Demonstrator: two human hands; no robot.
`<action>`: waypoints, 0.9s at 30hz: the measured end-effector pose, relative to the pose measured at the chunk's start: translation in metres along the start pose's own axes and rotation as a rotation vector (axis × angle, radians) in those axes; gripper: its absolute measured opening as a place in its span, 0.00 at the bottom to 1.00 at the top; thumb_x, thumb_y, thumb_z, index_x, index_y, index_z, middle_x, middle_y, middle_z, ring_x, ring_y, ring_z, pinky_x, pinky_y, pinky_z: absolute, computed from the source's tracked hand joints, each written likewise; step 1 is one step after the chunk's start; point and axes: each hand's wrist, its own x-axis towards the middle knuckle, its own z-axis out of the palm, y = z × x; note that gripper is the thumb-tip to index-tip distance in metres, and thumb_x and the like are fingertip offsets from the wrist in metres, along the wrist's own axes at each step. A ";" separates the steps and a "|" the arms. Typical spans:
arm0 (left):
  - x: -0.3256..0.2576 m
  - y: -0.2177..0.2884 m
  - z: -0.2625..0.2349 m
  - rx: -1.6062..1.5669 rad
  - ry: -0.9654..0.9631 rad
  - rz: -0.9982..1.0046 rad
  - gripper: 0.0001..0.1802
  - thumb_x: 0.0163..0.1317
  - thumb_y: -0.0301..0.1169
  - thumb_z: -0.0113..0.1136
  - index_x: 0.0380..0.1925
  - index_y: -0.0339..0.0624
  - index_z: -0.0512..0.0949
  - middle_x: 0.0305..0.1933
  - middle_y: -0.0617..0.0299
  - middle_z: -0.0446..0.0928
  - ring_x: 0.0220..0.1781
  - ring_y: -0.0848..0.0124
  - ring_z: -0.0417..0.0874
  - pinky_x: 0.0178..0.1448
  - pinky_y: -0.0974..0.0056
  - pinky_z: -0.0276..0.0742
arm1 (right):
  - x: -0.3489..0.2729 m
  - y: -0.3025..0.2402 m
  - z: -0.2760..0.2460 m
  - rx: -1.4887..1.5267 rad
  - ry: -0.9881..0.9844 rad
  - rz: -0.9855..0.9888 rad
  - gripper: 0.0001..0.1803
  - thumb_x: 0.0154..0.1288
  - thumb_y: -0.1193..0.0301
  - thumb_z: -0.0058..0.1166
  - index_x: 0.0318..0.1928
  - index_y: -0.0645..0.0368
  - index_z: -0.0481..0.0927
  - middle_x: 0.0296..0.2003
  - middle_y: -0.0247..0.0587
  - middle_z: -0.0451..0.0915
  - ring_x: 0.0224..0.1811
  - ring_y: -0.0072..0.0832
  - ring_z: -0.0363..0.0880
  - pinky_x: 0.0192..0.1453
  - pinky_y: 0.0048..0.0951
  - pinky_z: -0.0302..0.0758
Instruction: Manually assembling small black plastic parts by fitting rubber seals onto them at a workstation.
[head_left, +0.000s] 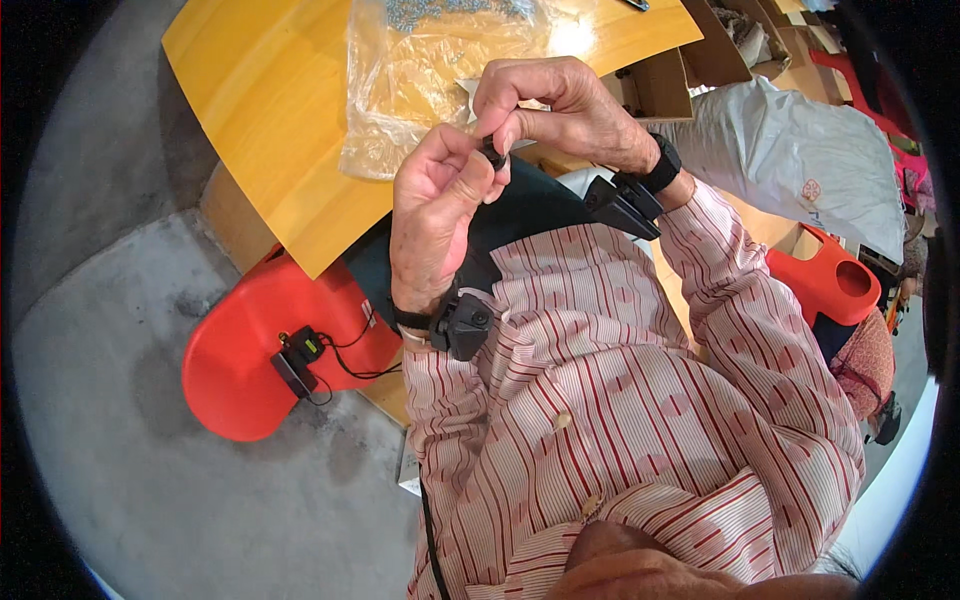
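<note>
My left hand (437, 205) is closed, pinching a small black piece (493, 153) between thumb and fingers; the piece is too small and covered to name. Thumb and forefinger of my right hand (560, 112) are pressed together at the upper end of the same piece, touching it; whether they grip something else as well is hidden. Both hands meet above the near edge of the yellow table. Just beyond them lies a clear plastic bag (400, 110), with many small silvery-blue metal parts (450, 12) in its far end.
The yellow tabletop (270, 110) spreads to the left. Cardboard boxes (665, 85) and a white woven sack (790, 160) stand at the right. A red chair (235, 365) at the left carries a small black device with cables (300, 360). Another red seat (825, 280) is at the right.
</note>
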 end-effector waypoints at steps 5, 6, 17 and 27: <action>-0.001 -0.002 0.000 -0.017 0.015 0.005 0.08 0.63 0.29 0.58 0.36 0.37 0.70 0.32 0.63 0.75 0.34 0.77 0.74 0.41 0.72 0.67 | -0.001 0.004 0.000 -0.040 0.005 -0.060 0.05 0.58 0.77 0.58 0.35 0.66 0.79 0.30 0.33 0.78 0.34 0.20 0.76 0.41 0.23 0.73; -0.001 -0.004 0.000 -0.021 0.018 0.009 0.08 0.63 0.29 0.57 0.36 0.37 0.70 0.32 0.63 0.75 0.34 0.77 0.73 0.40 0.72 0.66 | -0.003 0.005 0.001 -0.102 0.027 -0.104 0.06 0.58 0.77 0.58 0.36 0.66 0.79 0.31 0.34 0.78 0.35 0.21 0.76 0.40 0.23 0.74; -0.001 -0.003 -0.001 -0.015 0.088 -0.006 0.07 0.63 0.30 0.58 0.34 0.38 0.72 0.32 0.67 0.74 0.33 0.79 0.71 0.41 0.73 0.66 | -0.010 -0.005 0.004 -0.556 0.072 -0.290 0.21 0.46 0.64 0.67 0.40 0.61 0.79 0.34 0.39 0.77 0.37 0.33 0.77 0.39 0.29 0.73; -0.003 -0.002 -0.005 0.036 0.103 -0.015 0.08 0.63 0.30 0.57 0.36 0.37 0.72 0.38 0.65 0.74 0.42 0.75 0.76 0.54 0.68 0.69 | -0.012 -0.001 0.009 -0.733 0.107 -0.378 0.21 0.44 0.67 0.68 0.40 0.59 0.76 0.32 0.39 0.77 0.37 0.37 0.77 0.40 0.32 0.74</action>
